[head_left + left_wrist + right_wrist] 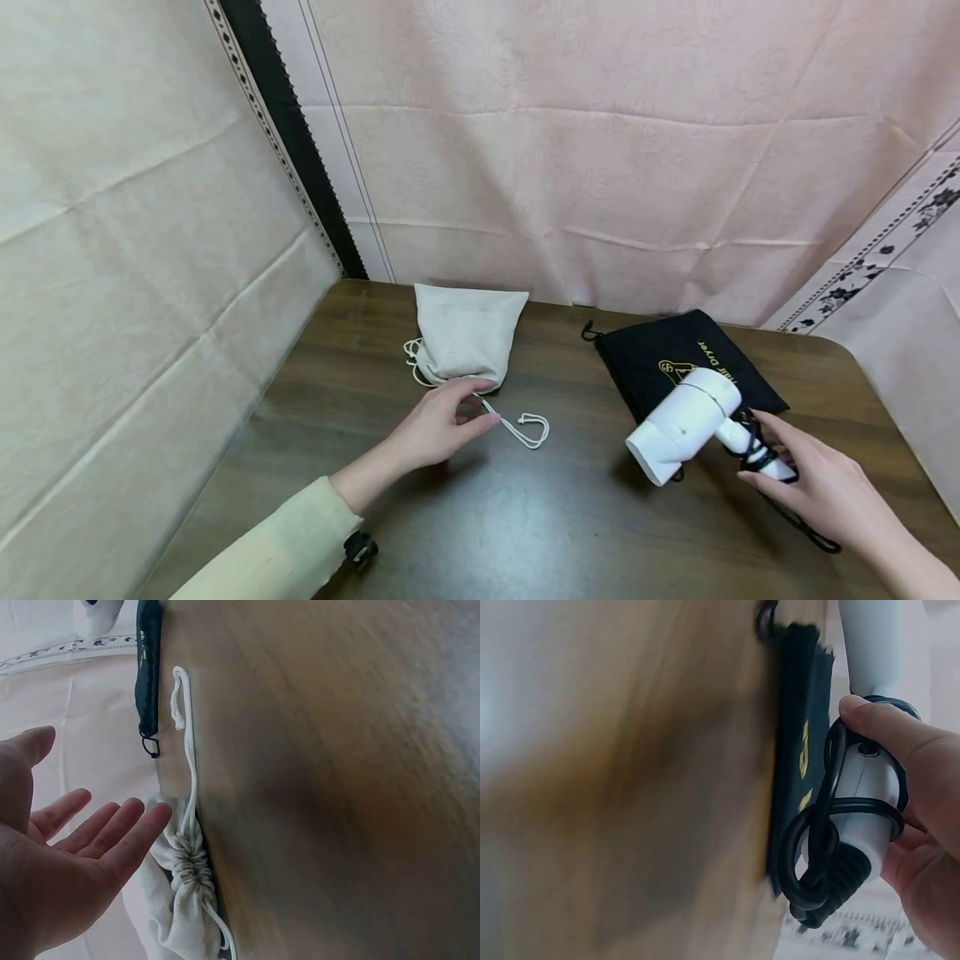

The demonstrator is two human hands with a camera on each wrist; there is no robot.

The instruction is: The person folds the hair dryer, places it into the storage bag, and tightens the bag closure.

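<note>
A white hair dryer (686, 423) with its black cord (821, 825) wound round the handle is held up over the table in my right hand (821, 475), thumb and fingers round the handle. Beneath and behind it lies a black drawstring pouch (652, 354) with gold lettering. My left hand (442, 423) reaches to the gathered mouth of a cream drawstring bag (472, 329), fingers relaxed and thumb apart. In the left wrist view its fingertips (157, 814) overlap the bag's neck, gripping nothing. The bag's white cord (534, 429) trails toward the right on the wood.
The brown wooden table (562, 517) has pale cloth (600, 167) hanging behind it and on both sides. A black device (360, 547) is strapped at my left wrist, by the light green sleeve (292, 542).
</note>
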